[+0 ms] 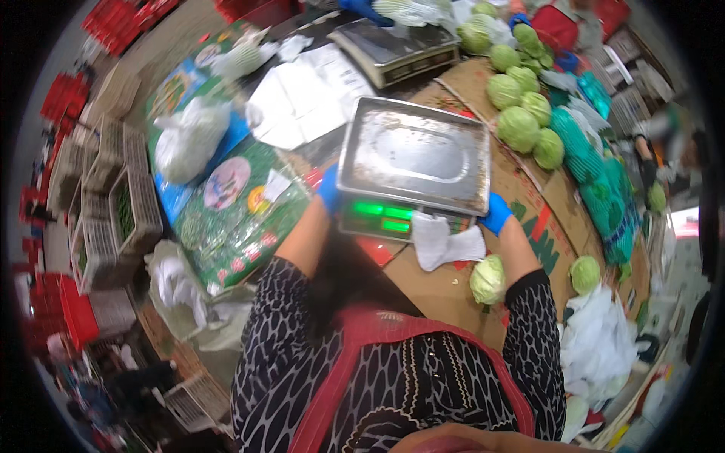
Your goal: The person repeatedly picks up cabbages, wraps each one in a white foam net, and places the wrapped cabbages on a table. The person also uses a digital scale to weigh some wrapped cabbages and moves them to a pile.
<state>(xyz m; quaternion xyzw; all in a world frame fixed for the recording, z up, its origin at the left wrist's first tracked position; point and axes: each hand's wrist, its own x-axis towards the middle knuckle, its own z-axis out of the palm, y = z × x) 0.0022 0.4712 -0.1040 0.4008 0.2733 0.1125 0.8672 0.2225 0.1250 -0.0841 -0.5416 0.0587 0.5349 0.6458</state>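
An electronic weighing scale (362,222) with a worn metal pan (416,156) and lit green digits is before me. My left hand (328,189), in a blue glove, grips its left side. At the opposite side my right hand (495,214), gloved in blue too, holds the lower right corner. The scale hides most of the fingers of both hands. Over the front panel hangs a white knitted cloth piece (439,243), covering part of the buttons. A round green cabbage (487,280) lies on the cardboard close to my right wrist.
Several cabbages (518,129) and teal mesh sacks (589,170) lie to the right. Farther off stands a second scale (396,48) near another person's blue-gloved hand (368,10). White sheets (300,99) and a white bundle (191,140) lie left, with plastic crates (136,204) beyond.
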